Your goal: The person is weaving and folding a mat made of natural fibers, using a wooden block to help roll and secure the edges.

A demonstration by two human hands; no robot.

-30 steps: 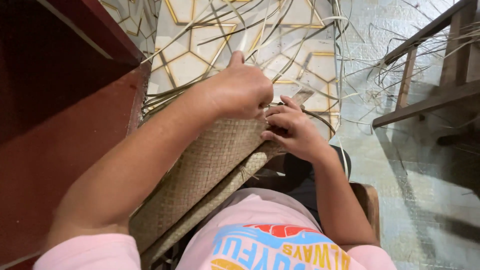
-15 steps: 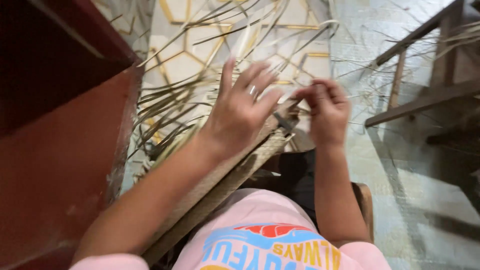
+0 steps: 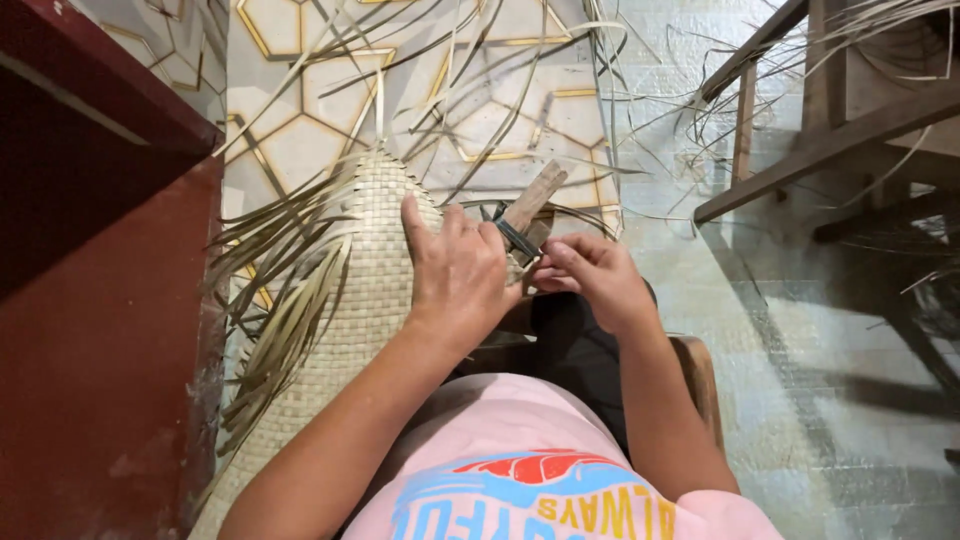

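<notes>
At the far left stands a dark red wooden cabinet wall (image 3: 90, 330), and the work leans close beside it. Next to it lies a pale straw-coloured woven mat with a rounded top (image 3: 375, 250); it runs from the person's lap up toward the tiled floor with gold hexagon lines (image 3: 300, 130). Many loose, unwoven, greenish-tan strips (image 3: 280, 300) hang from the left edge of the mat, probably because that side is not finished.

The left hand (image 3: 455, 270) lies on the mat with the palm down. Its fingers are spread and only a little bent, so it is mostly open and grips nothing; it seems to press the weave flat so that it does not shift.

Just right of it, the right hand (image 3: 590, 275) is nearly closed, with the fingertips pinched together at the edge of the mat. It seems to hold a thin strip there, but I cannot tell exactly what is between the fingers. Above both hands sticks out a small brown wooden stick with a dark band around it (image 3: 530, 205), touching the mat edge, perhaps as a tool.

The person sits on a brown wooden stool (image 3: 700, 380). At the far right is a dark wooden frame (image 3: 820, 140) with more thin strips over it.
</notes>
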